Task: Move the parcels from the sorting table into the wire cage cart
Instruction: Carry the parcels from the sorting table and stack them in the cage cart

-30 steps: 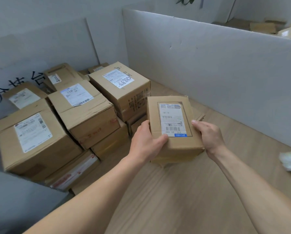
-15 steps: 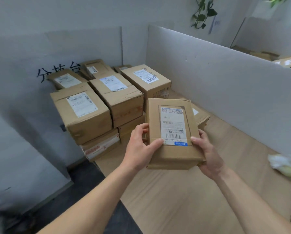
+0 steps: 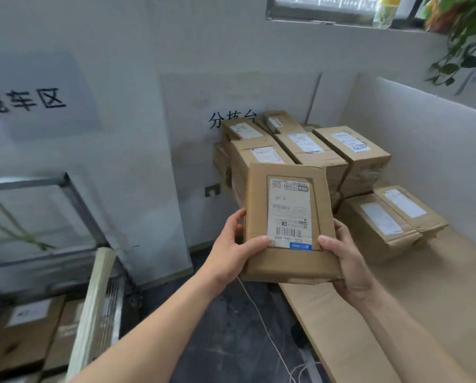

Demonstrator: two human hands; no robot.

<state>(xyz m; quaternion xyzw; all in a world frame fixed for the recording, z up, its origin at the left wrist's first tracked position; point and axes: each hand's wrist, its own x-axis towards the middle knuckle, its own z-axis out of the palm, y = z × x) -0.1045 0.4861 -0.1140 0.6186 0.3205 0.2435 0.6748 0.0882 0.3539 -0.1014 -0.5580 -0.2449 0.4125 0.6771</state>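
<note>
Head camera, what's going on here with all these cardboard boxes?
A person grips a flat brown cardboard parcel with a white label, left hand and right hand on its sides, lifted off the table. More brown cardboard parcels sit stacked on the wood-topped sorting table at right. The metal wire cage cart at lower left holds labelled boxes.

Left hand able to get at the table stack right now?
Probably not: left hand and right hand both grip the held parcel, which sits between them and the stack.
</note>
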